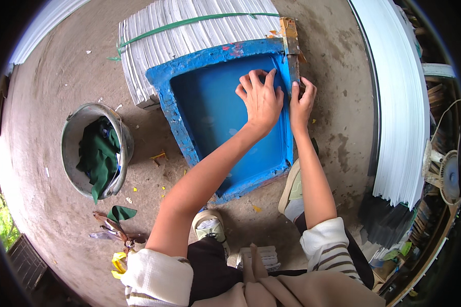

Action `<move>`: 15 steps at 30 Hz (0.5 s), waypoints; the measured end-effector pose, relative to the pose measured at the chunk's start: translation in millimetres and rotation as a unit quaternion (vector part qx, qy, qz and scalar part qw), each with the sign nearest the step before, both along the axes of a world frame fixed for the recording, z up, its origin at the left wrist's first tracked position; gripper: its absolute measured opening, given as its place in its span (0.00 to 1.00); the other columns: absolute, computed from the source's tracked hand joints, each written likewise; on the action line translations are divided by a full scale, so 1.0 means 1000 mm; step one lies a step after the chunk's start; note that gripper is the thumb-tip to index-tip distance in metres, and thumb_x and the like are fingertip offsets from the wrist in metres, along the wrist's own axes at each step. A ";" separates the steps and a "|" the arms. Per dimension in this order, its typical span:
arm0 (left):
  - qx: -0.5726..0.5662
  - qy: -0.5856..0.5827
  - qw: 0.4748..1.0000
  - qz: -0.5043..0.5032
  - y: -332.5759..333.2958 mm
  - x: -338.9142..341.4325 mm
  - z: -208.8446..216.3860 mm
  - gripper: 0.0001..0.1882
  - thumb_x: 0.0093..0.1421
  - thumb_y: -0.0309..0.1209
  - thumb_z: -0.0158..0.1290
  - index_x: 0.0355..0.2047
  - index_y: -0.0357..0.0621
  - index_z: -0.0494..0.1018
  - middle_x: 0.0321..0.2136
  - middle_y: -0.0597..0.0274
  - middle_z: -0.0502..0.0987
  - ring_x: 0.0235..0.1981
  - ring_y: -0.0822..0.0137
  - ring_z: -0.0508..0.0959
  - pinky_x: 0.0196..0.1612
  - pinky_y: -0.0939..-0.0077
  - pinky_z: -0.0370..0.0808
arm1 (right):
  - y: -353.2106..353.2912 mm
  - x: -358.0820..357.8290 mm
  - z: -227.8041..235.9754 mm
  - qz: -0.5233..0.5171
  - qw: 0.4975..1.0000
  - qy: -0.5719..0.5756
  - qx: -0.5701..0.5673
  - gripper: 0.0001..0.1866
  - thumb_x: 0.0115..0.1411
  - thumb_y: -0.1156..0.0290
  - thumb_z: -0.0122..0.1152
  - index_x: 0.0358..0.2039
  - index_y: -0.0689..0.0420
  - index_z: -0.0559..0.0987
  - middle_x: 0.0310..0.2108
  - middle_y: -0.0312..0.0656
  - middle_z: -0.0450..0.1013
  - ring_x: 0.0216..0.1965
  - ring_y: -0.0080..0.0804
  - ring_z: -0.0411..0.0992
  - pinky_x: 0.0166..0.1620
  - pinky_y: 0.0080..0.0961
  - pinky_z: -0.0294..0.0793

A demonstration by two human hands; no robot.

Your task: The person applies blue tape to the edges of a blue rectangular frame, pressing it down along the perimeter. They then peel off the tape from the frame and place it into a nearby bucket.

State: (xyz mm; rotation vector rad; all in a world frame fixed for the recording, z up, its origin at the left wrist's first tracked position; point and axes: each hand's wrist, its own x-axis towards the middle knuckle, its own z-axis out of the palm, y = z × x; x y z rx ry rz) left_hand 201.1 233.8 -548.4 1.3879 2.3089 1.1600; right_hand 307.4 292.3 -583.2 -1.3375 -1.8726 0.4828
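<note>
Frame [210,115], blue, paint-crusted, sits between the side edges of the floor [144,124], its far edge overlapping a green-strapped white stack [189,36] in view. Left hand [262,100] over the frame's right inner side, fingers bent and spread; cannot tell if they grasp. Right hand [301,105] at its right outer edge, fingers curled; grip cannot be told. Bucket [70,153] with dark green cloth [97,151] toward floor's left edge. Second white stack [397,112] along floor's right edge.

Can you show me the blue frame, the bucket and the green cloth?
Blue frame [175,120]: head view, on its left rim.
Bucket [75,135]: head view, on its inner wall.
Green cloth [97,151]: head view, on its crumpled middle.
</note>
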 end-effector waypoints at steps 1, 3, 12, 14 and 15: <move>-0.005 -0.002 1.000 0.019 0.003 0.003 0.002 0.18 0.52 0.33 0.56 0.46 0.53 0.75 0.45 0.59 0.65 0.49 0.55 0.60 0.52 0.56 0.54 | 0.001 0.001 -0.001 0.002 1.000 -0.005 0.021 0.16 0.63 0.65 0.52 0.47 0.61 0.69 0.44 0.50 0.66 0.48 0.43 0.66 0.48 0.37 0.68; -0.015 -0.022 0.999 0.044 0.007 0.002 0.003 0.16 0.52 0.35 0.57 0.43 0.53 0.77 0.43 0.60 0.67 0.48 0.56 0.61 0.50 0.56 0.55 | -0.002 -0.003 -0.001 0.004 0.999 0.001 0.048 0.15 0.62 0.66 0.53 0.45 0.62 0.70 0.42 0.49 0.67 0.47 0.44 0.66 0.47 0.36 0.68; -0.026 0.072 0.985 0.154 0.035 0.005 0.002 0.12 0.44 0.38 0.64 0.27 0.51 0.78 0.34 0.62 0.69 0.42 0.58 0.64 0.42 0.58 0.56 | -0.003 0.005 0.008 0.028 0.996 0.077 -0.034 0.12 0.63 0.72 0.48 0.46 0.60 0.71 0.41 0.48 0.66 0.43 0.40 0.68 0.45 0.34 0.69; -0.023 0.092 0.984 0.149 0.037 0.005 -0.001 0.11 0.45 0.38 0.63 0.27 0.50 0.78 0.34 0.62 0.71 0.43 0.58 0.64 0.43 0.57 0.56 | -0.001 0.006 0.008 0.030 0.996 0.073 -0.034 0.12 0.63 0.72 0.49 0.46 0.61 0.71 0.41 0.48 0.66 0.42 0.40 0.69 0.44 0.33 0.69; -0.015 0.110 0.986 0.127 0.038 0.002 -0.003 0.10 0.45 0.38 0.63 0.27 0.49 0.77 0.33 0.63 0.72 0.43 0.58 0.65 0.43 0.56 0.56 | 0.000 0.006 0.007 0.031 0.996 0.071 -0.034 0.12 0.63 0.72 0.49 0.46 0.61 0.71 0.41 0.48 0.66 0.41 0.39 0.69 0.44 0.33 0.69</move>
